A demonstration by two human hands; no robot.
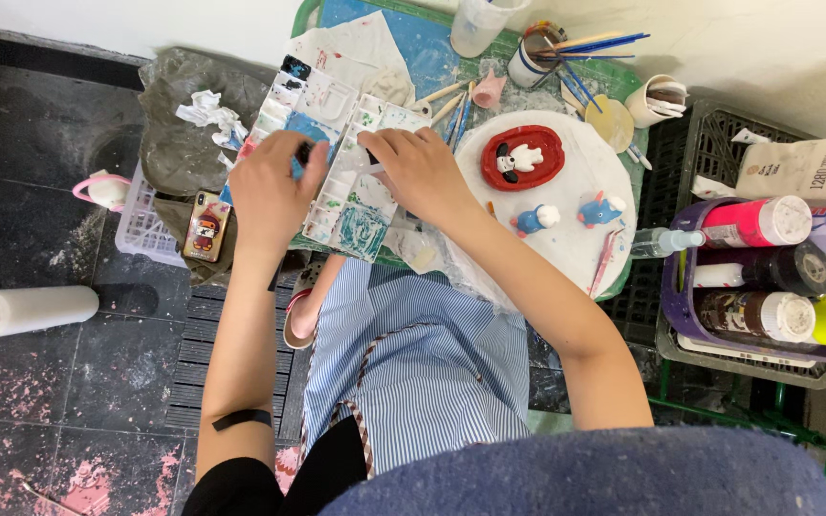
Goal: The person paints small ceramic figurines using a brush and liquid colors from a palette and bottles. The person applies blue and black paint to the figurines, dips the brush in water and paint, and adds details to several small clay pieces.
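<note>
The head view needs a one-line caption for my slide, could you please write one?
Both hands, left hand and right hand, work over a white plastic paint palette beside small painted clay figures.

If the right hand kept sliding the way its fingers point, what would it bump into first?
The right hand points leftward across the paint palette, toward the left hand. It would most likely meet that hand's fingers, which pinch something small and dark, though depth is hard to judge.

Both hands rest on the paint palette (pixel 336 182), the left hand (pixel 274 186) just beside the right hand (pixel 418 172). Right of the right hand lies a round board (pixel 566 239) bearing three figurines. Left of the left hand lies a phone (pixel 206 227); a paper roll (pixel 26 311) lies farther left.
</note>
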